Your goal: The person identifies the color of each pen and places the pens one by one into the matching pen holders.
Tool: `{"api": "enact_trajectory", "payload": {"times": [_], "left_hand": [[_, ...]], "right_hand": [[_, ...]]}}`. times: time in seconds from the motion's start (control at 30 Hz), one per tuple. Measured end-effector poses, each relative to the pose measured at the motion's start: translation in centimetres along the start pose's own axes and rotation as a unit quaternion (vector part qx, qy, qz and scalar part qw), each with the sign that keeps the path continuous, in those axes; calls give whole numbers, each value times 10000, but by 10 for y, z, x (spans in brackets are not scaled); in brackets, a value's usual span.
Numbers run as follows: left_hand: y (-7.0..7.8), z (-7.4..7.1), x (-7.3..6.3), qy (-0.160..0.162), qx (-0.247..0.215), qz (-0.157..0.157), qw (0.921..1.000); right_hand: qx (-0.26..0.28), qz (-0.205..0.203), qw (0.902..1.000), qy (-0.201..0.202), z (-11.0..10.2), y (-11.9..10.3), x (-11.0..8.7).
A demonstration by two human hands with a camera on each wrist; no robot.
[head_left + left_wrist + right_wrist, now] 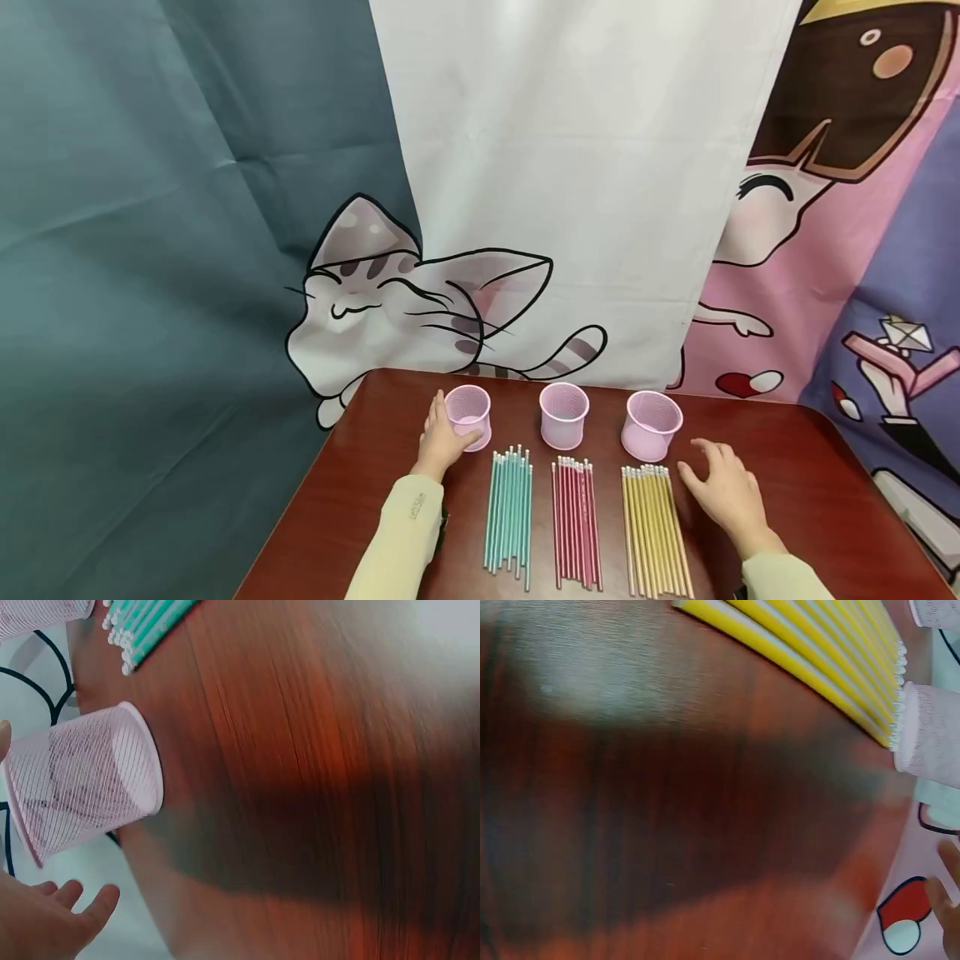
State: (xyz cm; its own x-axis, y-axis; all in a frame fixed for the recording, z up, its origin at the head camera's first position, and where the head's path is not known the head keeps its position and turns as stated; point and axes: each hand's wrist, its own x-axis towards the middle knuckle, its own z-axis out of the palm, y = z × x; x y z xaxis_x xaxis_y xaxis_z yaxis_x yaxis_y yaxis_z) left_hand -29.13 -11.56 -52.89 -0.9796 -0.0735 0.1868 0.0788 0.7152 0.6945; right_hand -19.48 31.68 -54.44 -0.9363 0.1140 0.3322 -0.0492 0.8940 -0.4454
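Observation:
My left hand (442,437) is at the leftmost pink mesh pencil cup (480,435), its thumb overlapping the cup's front in the head view. The left wrist view shows its fingers (101,907) spread beside the cup's wall, not curled round it. My right hand (727,492), fingers loosely bent, hovers right of the yellow pencils (652,529) and in front of the rightmost pink cup (648,440); nothing is in it. Teal pencils (508,512) and red pencils (576,525) lie in separate rows, eraser ends toward the cups.
A third pink cup (562,425) stands in the middle at the back of the brown wooden table (322,517). Behind the table's back edge hangs a printed curtain (585,167) with a cartoon cat and figure.

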Motion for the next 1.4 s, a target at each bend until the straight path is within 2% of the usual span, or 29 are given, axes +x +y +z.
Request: {"api": "enact_trajectory", "payload": {"times": [0.17, 0.33, 0.47, 0.57, 0.77, 0.9, 1.07, 1.23, 1.4], "left_hand": [[3, 4, 7, 287, -366, -448, 9979], [2, 5, 12, 206, -469, -740, 9959], [2, 6, 14, 113, -506, -818, 9953], [4, 8, 15, 143, -473, -781, 9957], [10, 15, 19, 291, -359, -767, 9960], [13, 22, 21, 135, -333, -765, 9964], [21, 24, 21, -71, -509, -745, 9959], [21, 25, 19, -111, -515, -858, 9949], [21, 25, 18, -83, -736, -905, 9931]], "right_hand": [[83, 375, 9942, -1002, 7, 1, -6], [45, 723, 9853, -1549, 9, 3, -7], [195, 957, 9761, -1940, 12, 5, -9], [434, 978, 9727, -2059, 18, 7, -13], [630, 1107, 9717, -1991, 24, 11, -16], [567, 1198, 9681, -2127, 22, 12, -15], [496, 1235, 9649, -2266, 22, 12, -12], [395, 1271, 9599, -2469, 26, 12, -11], [250, 1155, 9625, -2442, 28, 11, -9]]}}
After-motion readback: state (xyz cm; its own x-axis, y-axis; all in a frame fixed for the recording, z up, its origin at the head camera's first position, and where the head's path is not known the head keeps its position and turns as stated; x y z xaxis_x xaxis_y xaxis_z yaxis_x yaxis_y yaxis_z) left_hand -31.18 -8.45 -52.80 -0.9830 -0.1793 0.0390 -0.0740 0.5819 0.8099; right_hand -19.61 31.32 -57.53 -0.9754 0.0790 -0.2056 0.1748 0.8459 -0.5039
